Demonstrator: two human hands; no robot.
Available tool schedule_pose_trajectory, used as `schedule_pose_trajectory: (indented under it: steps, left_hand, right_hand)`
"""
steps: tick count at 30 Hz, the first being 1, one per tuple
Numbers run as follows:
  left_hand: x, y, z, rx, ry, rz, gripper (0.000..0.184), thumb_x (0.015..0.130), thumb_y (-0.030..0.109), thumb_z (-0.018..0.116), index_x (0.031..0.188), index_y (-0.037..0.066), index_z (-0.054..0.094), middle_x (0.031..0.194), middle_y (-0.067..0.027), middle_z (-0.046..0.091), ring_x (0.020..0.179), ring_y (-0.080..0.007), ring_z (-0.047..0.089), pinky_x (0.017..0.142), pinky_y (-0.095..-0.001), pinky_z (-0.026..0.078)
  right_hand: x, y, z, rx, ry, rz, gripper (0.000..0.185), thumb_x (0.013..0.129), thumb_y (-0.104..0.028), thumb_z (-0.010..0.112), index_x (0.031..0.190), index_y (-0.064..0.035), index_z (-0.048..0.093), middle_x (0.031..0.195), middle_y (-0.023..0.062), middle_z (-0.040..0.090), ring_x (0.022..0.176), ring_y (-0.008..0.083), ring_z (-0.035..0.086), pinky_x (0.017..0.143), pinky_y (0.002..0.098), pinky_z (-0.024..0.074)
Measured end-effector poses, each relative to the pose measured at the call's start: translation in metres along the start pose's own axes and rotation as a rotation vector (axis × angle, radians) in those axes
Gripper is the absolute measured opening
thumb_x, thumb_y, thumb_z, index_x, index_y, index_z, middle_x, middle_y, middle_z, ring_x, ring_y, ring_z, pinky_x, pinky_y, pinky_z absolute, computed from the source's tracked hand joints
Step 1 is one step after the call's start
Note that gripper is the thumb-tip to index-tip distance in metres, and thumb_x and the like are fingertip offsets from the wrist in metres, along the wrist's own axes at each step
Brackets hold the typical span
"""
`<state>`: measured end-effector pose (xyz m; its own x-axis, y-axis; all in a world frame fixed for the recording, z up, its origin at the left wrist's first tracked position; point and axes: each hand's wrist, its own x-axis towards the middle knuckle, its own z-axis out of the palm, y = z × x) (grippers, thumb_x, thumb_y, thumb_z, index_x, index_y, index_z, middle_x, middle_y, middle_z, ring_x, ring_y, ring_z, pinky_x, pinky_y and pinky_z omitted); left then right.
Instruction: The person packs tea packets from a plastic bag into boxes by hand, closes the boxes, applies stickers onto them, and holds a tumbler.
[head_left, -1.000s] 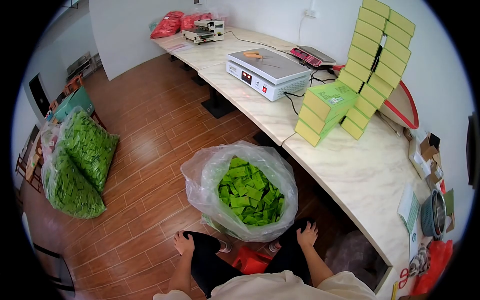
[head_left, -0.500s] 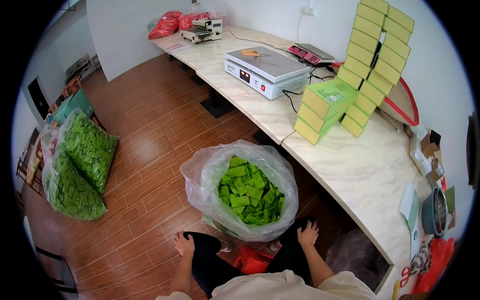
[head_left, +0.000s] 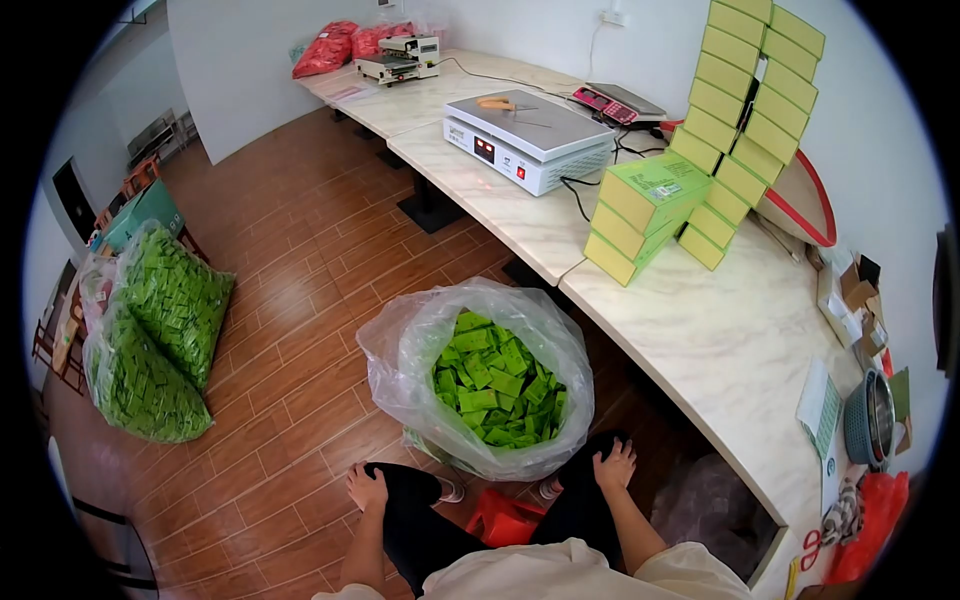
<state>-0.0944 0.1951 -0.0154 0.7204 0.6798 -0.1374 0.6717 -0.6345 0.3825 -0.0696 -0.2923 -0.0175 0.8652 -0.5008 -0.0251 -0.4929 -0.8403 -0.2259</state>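
Note:
My left hand (head_left: 367, 487) rests on my left knee, its fingers apart and holding nothing. On the other knee lies my right hand (head_left: 614, 467), fingers spread and likewise holding nothing. Between and beyond my knees stands a large clear plastic bag (head_left: 400, 400) with its mouth wide. It is filled with small green packets (head_left: 492, 384). Neither hand touches the bag. A red object (head_left: 503, 518), perhaps plastic, is partly hidden on the floor between my legs.
A long marble-patterned table (head_left: 690, 350) runs along my right. It carries stacked green boxes (head_left: 640, 225), a white hot plate (head_left: 530, 150), a pink-and-grey scale (head_left: 608, 106), a sealing machine (head_left: 398, 62) and red scissors (head_left: 810, 550). Filled bags of green packets (head_left: 150, 370) stand on the floor at left.
The view has shifted very slightly. Both hands stay on my knees, and the bag and packets have not moved.

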Motion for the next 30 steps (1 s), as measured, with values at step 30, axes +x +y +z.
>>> schedule_pose_trajectory:
  steps: [30]
  left_hand:
    - [0.0000,-0.0009,-0.0006,0.011,-0.007,0.004,0.041,0.082,0.029,0.058,0.120,0.014,0.053,0.128,-0.0086,0.046,0.120,-0.0301,0.041,0.099,-0.0449,0.036]
  right_hand:
    - [-0.0014,-0.0050,-0.0078,-0.001,-0.014,0.001,0.060,0.078,-0.033,0.061,0.130,-0.0072,0.042,0.139,0.0230,0.035,0.124,0.0418,0.037,0.098,0.0518,0.0367]
